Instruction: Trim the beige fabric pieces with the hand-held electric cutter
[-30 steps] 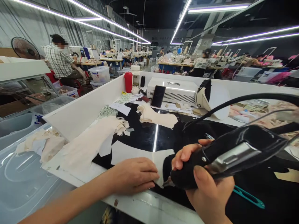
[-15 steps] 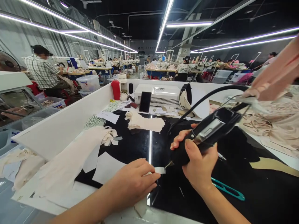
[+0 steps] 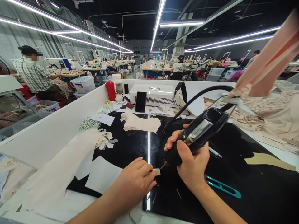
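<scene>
Currently, a small pale tab (image 3: 158, 171) is shown just past the fingertips of the left hand (image 3: 137, 177), over a glossy black board (image 3: 173, 205); whether it is pinched or merely pressed cannot be told. A thin, curved-edged white sheet (image 3: 102, 174) is partly covered by the same hand — any join with the tab is hidden. By the right hand (image 3: 192, 160), fingers are wrapped around a black-bodied handheld tool with a silver metal lever (image 3: 201, 130), its narrow tip angled down near the tab.

With so little of the tab exposed, the left fingertips could be caught should the tip be slipped past the edge. The tab might also be skewed if hold is lost on the slick surface. The tool could be tugged off line if the thick black cable (image 3: 198, 96) were snagged, perhaps on the long pink fabric strip (image 3: 263, 68) beside it.
</scene>
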### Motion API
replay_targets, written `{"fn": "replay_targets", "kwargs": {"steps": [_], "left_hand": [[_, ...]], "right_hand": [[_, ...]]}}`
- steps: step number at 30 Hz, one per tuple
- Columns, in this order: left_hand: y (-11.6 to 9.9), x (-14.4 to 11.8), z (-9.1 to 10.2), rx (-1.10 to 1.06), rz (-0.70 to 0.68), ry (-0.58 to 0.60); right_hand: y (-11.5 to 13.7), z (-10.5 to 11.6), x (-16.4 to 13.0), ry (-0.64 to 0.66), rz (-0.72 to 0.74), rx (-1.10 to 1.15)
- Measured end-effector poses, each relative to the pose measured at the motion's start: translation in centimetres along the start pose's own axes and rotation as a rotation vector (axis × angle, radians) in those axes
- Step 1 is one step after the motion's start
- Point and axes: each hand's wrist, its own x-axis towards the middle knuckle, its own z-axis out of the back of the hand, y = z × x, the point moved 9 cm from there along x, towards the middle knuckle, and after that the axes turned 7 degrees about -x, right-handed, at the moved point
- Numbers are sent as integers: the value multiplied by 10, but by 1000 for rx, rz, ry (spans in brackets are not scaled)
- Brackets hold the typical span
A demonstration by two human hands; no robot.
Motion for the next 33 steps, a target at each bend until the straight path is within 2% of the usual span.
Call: {"fn": "replay_targets", "kwargs": {"steps": [12, 24, 33], "left_hand": [[3, -1, -2, -42, 42, 3], [2, 0, 0, -25, 26, -8], [3, 1, 3, -16, 26, 37]], "right_hand": [[-2, -4, -2, -7, -15, -28], [6, -2, -6, -3, -30, -5], [2, 0, -8, -12, -52, -12]]}}
